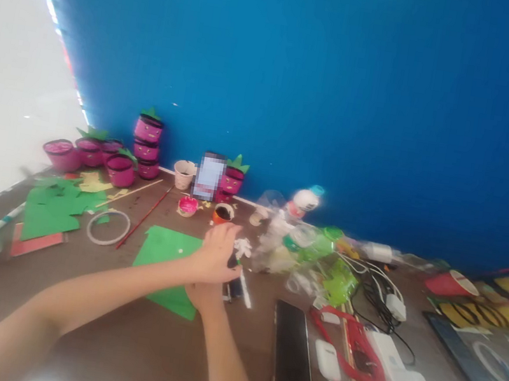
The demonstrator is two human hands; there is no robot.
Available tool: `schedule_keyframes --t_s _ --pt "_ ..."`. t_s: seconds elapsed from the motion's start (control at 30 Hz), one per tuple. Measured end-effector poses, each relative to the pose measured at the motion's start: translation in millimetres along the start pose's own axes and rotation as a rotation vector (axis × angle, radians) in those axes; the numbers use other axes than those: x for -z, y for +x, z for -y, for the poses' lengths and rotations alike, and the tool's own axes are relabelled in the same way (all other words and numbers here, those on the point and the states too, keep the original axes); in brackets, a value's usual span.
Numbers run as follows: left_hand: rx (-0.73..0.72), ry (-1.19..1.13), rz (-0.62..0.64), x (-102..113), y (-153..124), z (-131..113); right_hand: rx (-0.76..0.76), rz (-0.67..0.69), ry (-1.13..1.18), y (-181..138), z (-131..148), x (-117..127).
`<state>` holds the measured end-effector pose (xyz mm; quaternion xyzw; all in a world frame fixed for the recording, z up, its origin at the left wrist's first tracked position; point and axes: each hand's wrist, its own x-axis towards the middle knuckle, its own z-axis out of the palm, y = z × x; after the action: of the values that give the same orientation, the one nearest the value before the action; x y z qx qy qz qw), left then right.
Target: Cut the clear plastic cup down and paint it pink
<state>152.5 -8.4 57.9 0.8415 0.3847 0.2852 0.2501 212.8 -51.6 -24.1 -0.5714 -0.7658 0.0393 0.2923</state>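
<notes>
With the green sheet [166, 246] as my landmark, I had both hands together at its right edge. The left hand [214, 252] crossed over the right hand [202, 293], and the sheet lay on the worktop [137, 352], partly covered by them. For close work there, I judged that the wrists wanted to rest lightly, lest the sheet crease or slide. Just beyond its far right corner stood an orange cup [222, 214] with something dark inside; small, slow motions seemed wise, so the left knuckles would not tip it.

The left fingers were bent and close together, but I could not tell whether they gripped anything. The right fingers were hidden beneath, so I could not tell their opening or hold. Right of the sheet, a dark object [234, 288] showed only in part, near a white stick-like thing [246, 290]; whether either was held I could not say. Farther right, clear plastic [270, 244] blurred together, and beyond the sheet a propped phone [209, 177] had its screen masked.
</notes>
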Motion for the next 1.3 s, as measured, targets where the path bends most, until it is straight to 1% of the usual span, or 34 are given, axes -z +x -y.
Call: schedule_keyframes --t_s 0.07,0.1,0.17,0.23,0.33,0.43,0.53,0.63,0.73,0.8,0.83,0.87,0.93,0.97,1.07,1.13,1.17,1.23,1.3 --pt "0.061 -0.077 0.072 -18 21 -15 -0.043 -0.01 -0.019 -1 1 1" --pt "0.09 -0.094 0.078 -27 30 -20 -0.063 -0.009 -0.024 -2 3 2" --pt "0.069 -0.086 0.064 -42 43 -27 -0.115 0.027 -0.014 -2 6 3" --pt "0.02 -0.052 0.015 -54 51 -29 -0.154 0.073 0.002 -1 8 3" --pt "-0.037 -0.006 -0.026 -64 55 -28 -0.142 0.086 -0.009 1 10 2" --pt "-0.075 0.02 -0.04 -66 56 -25 -0.129 0.072 -0.012 1 8 1" --pt "-0.099 0.068 -0.059 -64 58 -21 -0.159 0.075 0.022 -1 7 1" --pt "-0.098 0.096 -0.072 -63 57 -16 -0.156 0.073 0.038 -1 7 1" --pt "-0.168 0.069 -0.16 -59 51 -19 -0.152 0.055 0.017 -1 9 1" --pt "-0.275 0.055 -0.227 -53 46 -29 -0.142 0.031 0.023 -1 10 3" --pt "-0.332 0.058 -0.241 -48 45 -37 -0.132 0.016 0.038 -1 10 3" --pt "-0.377 0.065 -0.223 -43 44 -46 -0.126 0.004 0.063 -2 10 4" --pt "-0.417 0.087 -0.164 -33 49 -66 -0.128 -0.007 0.133 -3 10 6" --pt "-0.43 0.105 -0.151 -27 54 -76 -0.13 -0.006 0.165 -3 10 7" --pt "-0.414 0.136 -0.208 -10 82 -98 -0.091 -0.006 0.185 -3 8 8" --pt "-0.363 0.117 -0.213 1 106 -106 -0.033 -0.001 0.133 -2 7 5" --pt "-0.314 0.099 -0.209 5 117 -109 -0.011 0.005 0.1 -2 6 3" --pt "-0.22 0.077 -0.143 10 137 -112 0.006 0.02 0.034 -2 3 -2" --pt "-0.194 0.099 -0.024 10 150 -114 0.01 0.026 -0.013 -3 1 -6"
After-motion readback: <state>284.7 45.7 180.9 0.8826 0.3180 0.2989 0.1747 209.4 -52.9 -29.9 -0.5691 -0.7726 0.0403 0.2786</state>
